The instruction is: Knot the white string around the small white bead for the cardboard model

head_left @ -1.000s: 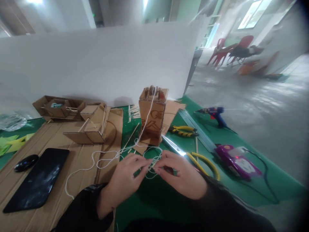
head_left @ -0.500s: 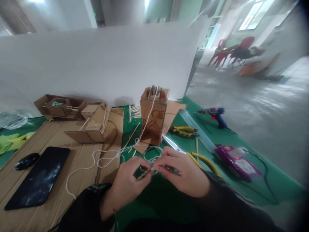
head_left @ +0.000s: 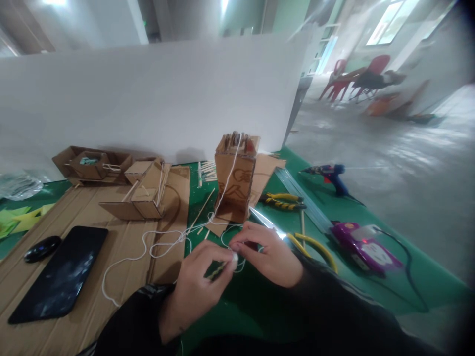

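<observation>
My left hand [head_left: 202, 284] is closed in a pinch around a thin, twisted yellowish strip [head_left: 216, 271], with a small white bit at its fingertips. My right hand [head_left: 272, 254] is pinched shut right beside it, apparently on white string [head_left: 230, 173]; its fingertips partly hide what they hold. Loops of this string lie on the table between and left of the hands. From there it runs up the front of an upright cardboard tower [head_left: 243, 173] and over the spool-like parts on top.
Right of the tower lie yellow-black pliers [head_left: 284, 200], scissors with yellow handles [head_left: 326, 257], a glue gun [head_left: 328, 173] and a purple power strip [head_left: 363, 247]. At left are a black tablet [head_left: 59, 274], a mouse [head_left: 42, 248] and cardboard models [head_left: 139, 202] on a cardboard sheet [head_left: 122, 242].
My right hand has shifted slightly left and up, its fingertips now over the left fingertips. The white bit at my left fingertips shows more clearly. The tower and tools stay put.
</observation>
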### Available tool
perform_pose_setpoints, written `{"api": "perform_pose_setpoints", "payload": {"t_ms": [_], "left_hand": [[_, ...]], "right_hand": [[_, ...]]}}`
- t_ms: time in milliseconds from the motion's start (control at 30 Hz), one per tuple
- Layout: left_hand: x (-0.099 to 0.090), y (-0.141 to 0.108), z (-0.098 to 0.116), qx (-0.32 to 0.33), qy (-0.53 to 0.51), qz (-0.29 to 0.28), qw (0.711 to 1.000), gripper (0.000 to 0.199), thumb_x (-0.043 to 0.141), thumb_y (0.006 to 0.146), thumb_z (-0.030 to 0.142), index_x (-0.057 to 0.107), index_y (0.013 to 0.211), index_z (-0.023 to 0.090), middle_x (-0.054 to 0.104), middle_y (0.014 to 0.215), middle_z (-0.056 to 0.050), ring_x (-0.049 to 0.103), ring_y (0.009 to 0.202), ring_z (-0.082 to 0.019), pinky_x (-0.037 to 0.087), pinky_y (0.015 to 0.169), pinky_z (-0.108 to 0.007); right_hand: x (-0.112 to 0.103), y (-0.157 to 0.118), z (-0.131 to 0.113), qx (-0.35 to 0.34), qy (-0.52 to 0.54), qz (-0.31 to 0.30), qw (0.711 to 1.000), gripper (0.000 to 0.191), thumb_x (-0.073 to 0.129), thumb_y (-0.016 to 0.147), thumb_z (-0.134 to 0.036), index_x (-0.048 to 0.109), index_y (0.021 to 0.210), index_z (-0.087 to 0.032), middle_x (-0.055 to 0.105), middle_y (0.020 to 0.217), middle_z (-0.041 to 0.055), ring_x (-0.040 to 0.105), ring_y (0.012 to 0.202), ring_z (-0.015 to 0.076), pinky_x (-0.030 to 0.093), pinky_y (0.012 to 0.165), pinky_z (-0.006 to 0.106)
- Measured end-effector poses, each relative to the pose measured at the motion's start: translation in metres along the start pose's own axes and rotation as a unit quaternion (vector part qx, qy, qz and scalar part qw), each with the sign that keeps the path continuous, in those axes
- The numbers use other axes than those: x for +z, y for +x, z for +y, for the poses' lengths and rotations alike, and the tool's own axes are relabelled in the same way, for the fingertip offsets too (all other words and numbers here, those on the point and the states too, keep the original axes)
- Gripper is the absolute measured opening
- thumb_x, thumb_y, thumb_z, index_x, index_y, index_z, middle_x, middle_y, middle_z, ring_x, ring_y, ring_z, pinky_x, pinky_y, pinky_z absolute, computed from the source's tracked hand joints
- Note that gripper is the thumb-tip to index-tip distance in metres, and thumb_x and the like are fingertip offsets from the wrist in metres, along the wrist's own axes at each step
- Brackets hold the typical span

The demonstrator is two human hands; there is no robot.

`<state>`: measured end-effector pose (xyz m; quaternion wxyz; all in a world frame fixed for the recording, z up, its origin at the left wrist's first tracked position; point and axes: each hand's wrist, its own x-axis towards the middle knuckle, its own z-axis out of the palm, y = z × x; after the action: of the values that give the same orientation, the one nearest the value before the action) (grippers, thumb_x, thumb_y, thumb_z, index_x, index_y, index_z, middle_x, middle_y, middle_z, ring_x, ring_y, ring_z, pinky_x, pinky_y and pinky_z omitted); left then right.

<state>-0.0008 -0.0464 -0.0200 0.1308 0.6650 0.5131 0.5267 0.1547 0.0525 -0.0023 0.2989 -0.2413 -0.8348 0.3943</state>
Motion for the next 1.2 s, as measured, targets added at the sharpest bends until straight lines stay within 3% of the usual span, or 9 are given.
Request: {"api": "perform_pose_setpoints", "payload": {"t_ms": [133,433,700,933,1200], "left_hand": [[-0.002,0.002,0.000,-0.006,0.044,-0.006,0.999,0.028,0.062,0.084,0.013,0.063,0.110,0.022,0.073,0.088,-0.003,0.066,0.080,-0.017,0.053,0.073,-0.030],[-0.007,0.006,-0.013,0.026,0.128,-0.032,0.991,0.013,0.059,0.088,0.019,0.067,0.098,0.021,0.073,0.094,-0.006,0.066,0.088,-0.021,0.053,0.079,-0.035],[-0.009,0.005,-0.024,0.029,0.182,-0.113,0.976,0.014,0.055,0.089,0.016,0.065,0.099,0.020,0.073,0.089,-0.005,0.068,0.080,-0.019,0.055,0.071,-0.030],[0.000,0.005,-0.015,0.008,0.151,-0.116,0.982,0.016,0.056,0.082,0.008,0.067,0.084,0.019,0.072,0.084,-0.005,0.065,0.079,-0.020,0.053,0.073,-0.033],[-0.004,0.005,-0.011,-0.045,0.037,-0.087,0.995,0.023,0.057,0.086,0.015,0.068,0.105,0.022,0.073,0.097,-0.006,0.065,0.091,-0.019,0.053,0.079,-0.031]], "right_hand": [[0.002,-0.001,0.001,0.009,-0.005,0.003,1.000,0.015,0.057,0.088,-0.019,0.070,0.083,-0.016,0.054,0.072,0.0022,0.051,0.061,0.0122,0.041,0.055,0.025],[0.005,-0.005,0.001,-0.006,-0.035,-0.021,0.999,0.015,0.057,0.086,-0.015,0.068,0.075,-0.016,0.053,0.070,0.0020,0.051,0.064,0.0134,0.041,0.059,0.025],[0.006,-0.010,0.005,-0.046,-0.061,-0.052,0.996,0.014,0.052,0.085,-0.013,0.064,0.079,-0.016,0.055,0.076,0.0038,0.053,0.066,0.0135,0.044,0.061,0.025],[0.006,-0.012,0.003,-0.061,-0.056,-0.065,0.994,0.012,0.050,0.086,-0.013,0.059,0.079,-0.018,0.054,0.080,0.0041,0.053,0.069,0.0140,0.044,0.062,0.025],[0.000,-0.010,0.001,-0.046,0.036,-0.024,0.998,0.016,0.052,0.090,-0.019,0.066,0.085,-0.015,0.055,0.079,0.0047,0.051,0.062,0.0120,0.043,0.056,0.024]]}}
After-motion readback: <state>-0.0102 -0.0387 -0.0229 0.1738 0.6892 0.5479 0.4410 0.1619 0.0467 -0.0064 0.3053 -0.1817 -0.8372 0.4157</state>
